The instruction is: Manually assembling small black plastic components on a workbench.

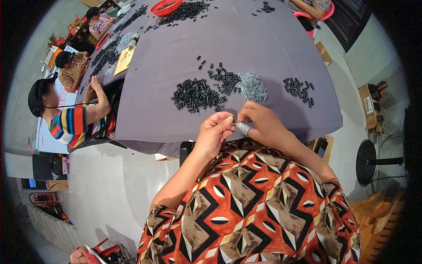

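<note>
At the near edge of the table my left hand (216, 132) is closed, thumb and fingertips pinched on a small dark piece (234, 122) that is mostly hidden. My right hand (264, 125) meets it there, its fingers bent and pressed together; what they hold is too small to make out. A silvery-grey wrap (243, 128) covers the right thumb. Just beyond the hands lies a heap of small black cylindrical parts (193, 94), with a smaller black heap (227, 82) beside it. Touching that one is a pile of small clear or silvery pieces (252, 86). More black parts (299, 89) lie scattered to the right.
A grey cloth (162, 57) covers the table. Farther off stand a red basket (166, 8) and more black heaps (189, 12). Several people sit along the left side, one in a striped shirt (72, 123). A yellow card (125, 60) lies at the left. A black round-based stand (367, 162) is at the right.
</note>
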A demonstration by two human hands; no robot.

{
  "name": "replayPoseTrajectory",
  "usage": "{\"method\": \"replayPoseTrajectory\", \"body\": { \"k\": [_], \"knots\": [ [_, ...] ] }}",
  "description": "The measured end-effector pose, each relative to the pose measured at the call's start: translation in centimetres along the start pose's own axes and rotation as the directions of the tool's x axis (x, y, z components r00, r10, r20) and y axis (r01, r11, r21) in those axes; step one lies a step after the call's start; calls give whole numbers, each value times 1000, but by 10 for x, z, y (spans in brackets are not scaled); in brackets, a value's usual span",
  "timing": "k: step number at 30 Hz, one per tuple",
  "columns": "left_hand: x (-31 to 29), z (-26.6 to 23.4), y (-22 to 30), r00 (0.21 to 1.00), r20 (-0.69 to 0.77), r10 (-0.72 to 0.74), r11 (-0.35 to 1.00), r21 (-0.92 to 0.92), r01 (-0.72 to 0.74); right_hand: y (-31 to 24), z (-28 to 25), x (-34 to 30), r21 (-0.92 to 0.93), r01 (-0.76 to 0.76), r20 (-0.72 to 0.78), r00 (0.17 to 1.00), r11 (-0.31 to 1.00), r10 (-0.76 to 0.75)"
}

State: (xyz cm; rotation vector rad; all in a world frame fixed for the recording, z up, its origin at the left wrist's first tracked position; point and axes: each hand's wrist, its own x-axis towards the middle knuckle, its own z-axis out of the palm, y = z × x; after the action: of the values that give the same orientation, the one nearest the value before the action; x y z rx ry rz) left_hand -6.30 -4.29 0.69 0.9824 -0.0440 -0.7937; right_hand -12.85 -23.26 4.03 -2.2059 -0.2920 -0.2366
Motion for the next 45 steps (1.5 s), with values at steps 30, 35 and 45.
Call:
{"method": "replayPoseTrajectory", "body": {
  "k": [30,35,45],
  "knots": [
    [0,-2,-15,977,154,-145,972,-165,170,-5,-1,-3,209,-156,40,988,965,152],
    [0,-4,-3,958,168,-234,956,-138,258,-4,-12,-2,329,-204,135,977,922,167],
    [4,-27,16,894,361,-267,960,12,281,-1,-8,19,357,-147,184,979,922,85]
  ]
}}
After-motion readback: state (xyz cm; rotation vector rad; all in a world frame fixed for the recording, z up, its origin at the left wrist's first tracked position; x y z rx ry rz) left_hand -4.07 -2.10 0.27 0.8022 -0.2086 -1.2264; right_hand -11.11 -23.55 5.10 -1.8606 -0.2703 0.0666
